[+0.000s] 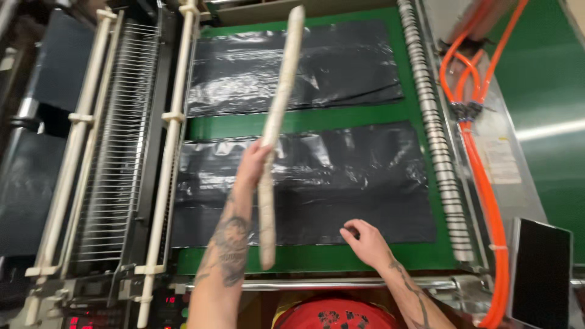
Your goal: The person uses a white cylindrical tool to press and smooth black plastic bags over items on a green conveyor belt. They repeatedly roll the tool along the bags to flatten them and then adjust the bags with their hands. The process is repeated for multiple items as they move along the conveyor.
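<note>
Long pale stick (pixel 277 122) raised, tilted over black plastic sheet (pixel 317 189).

We see glossy, crinkled black plastic sheets (pixel 304 195) lying on a smooth matt green belt (pixel 317 117). Our left hand (pixel 253 161) grips a long stick (pixel 277 131) wrapped in rough, pale cloth-like tape. The orange hoses (pixel 487 201) look like smooth, shiny plastic.

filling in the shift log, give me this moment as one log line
left hand: holds pale stick raised | right hand: fingertips on near black plastic sheet | far black sheet: flat on green belt
</note>
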